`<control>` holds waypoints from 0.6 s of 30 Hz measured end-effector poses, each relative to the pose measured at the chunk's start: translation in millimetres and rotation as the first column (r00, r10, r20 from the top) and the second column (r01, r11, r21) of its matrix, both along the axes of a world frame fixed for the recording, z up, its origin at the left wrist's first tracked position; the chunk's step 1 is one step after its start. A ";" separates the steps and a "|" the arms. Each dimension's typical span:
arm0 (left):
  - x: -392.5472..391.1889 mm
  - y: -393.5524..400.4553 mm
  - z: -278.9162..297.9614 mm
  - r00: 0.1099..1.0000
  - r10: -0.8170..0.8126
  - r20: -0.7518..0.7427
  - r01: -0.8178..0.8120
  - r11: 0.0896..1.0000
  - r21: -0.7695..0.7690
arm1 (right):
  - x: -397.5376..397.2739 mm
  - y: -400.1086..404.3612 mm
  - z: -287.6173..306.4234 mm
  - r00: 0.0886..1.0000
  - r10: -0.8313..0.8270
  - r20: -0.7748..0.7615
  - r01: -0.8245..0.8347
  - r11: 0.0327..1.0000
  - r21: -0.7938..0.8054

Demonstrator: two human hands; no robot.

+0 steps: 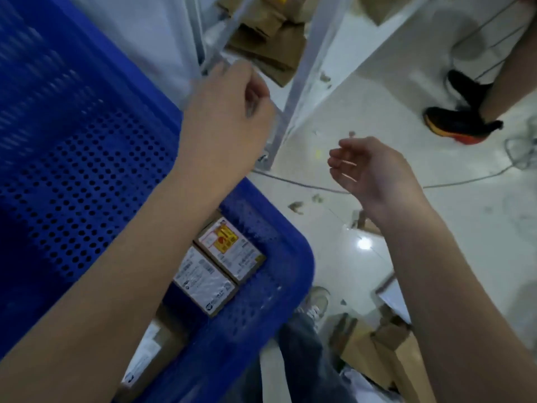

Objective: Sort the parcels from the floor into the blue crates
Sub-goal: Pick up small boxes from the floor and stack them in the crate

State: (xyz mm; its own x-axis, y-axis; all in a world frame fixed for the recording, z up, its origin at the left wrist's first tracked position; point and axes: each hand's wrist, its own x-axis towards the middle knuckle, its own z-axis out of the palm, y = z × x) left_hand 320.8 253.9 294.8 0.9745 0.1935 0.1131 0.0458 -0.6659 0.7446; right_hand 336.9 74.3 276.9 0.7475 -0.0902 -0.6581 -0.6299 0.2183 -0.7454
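A large blue perforated crate (72,146) fills the left side. Inside it, near its lower right corner, lie a cardboard parcel with a yellow and red label (232,248), a parcel with a white label (203,283) and a third parcel (145,353) below them. My left hand (226,112) hovers above the crate's far edge with loosely curled fingers, holding nothing. Over the bare floor to the right of the crate, my right hand (369,167) is relaxed and empty. Brown parcels on the floor (377,353) lie at the lower right.
A metal shelf frame (293,82) stands behind the crate, with brown cardboard parcels (270,39) under it. Another person's feet in black and orange shoes (462,123) stand at the upper right. A thin cable (465,181) runs across the white floor. My own shoe (316,301) is beside the crate.
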 end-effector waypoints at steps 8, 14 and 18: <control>41.5 -125.2 -50.3 0.707 -0.399 -0.583 0.521 0.852 0.048 | -50.4 -169.0 -108.6 0.677 -0.526 -0.515 0.698 0.682 0.219; 67.9 -197.3 -95.9 0.382 -0.367 -0.848 0.710 0.704 0.016 | -100.2 -247.7 -162.4 0.574 -0.515 -0.637 0.664 0.748 -0.006; 75.1 -223.4 -145.3 0.300 -0.293 -0.908 0.554 0.828 -0.085 | -118.3 -282.7 -190.0 0.620 -0.396 -0.677 0.406 0.901 -0.154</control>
State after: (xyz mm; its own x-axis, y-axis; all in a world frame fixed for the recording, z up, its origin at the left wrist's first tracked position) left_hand 395.9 30.4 149.5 0.4876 -0.1795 -0.8544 0.2234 -0.9204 0.3209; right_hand 218.6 -208.4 86.9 -0.0143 -0.2589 -0.9658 -0.8022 0.5796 -0.1435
